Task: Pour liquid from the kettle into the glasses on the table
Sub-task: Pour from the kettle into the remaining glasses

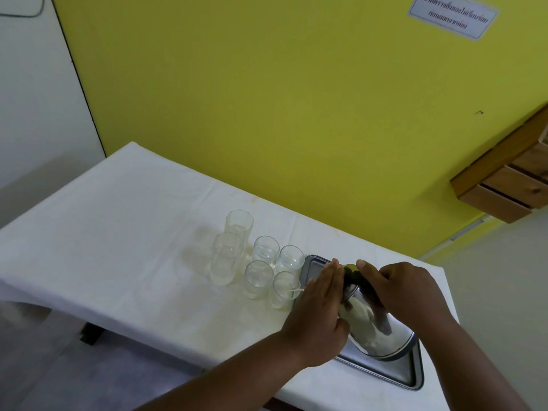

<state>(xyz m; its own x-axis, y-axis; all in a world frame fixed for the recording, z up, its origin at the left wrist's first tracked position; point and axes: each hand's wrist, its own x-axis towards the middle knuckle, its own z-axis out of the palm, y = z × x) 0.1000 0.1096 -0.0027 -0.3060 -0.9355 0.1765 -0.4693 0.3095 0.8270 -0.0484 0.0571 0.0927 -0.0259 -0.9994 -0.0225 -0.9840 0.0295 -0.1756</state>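
A shiny steel kettle (374,330) is tilted to the left above a metal tray (394,375). My right hand (406,292) grips its dark handle at the top. My left hand (320,310) lies flat against the kettle's left side. A thin stream runs from the kettle into the nearest short glass (284,289). Beside it stand three more short glasses (257,278), (266,249), (290,258) and two tall glasses (226,258), (238,225), all clear. The kettle's spout is hidden behind my left hand.
The table carries a white cloth (118,232) and stands against a yellow wall (296,99). A wooden slatted shelf (510,179) juts out at the right. A printed sign (452,16) hangs on the wall above.
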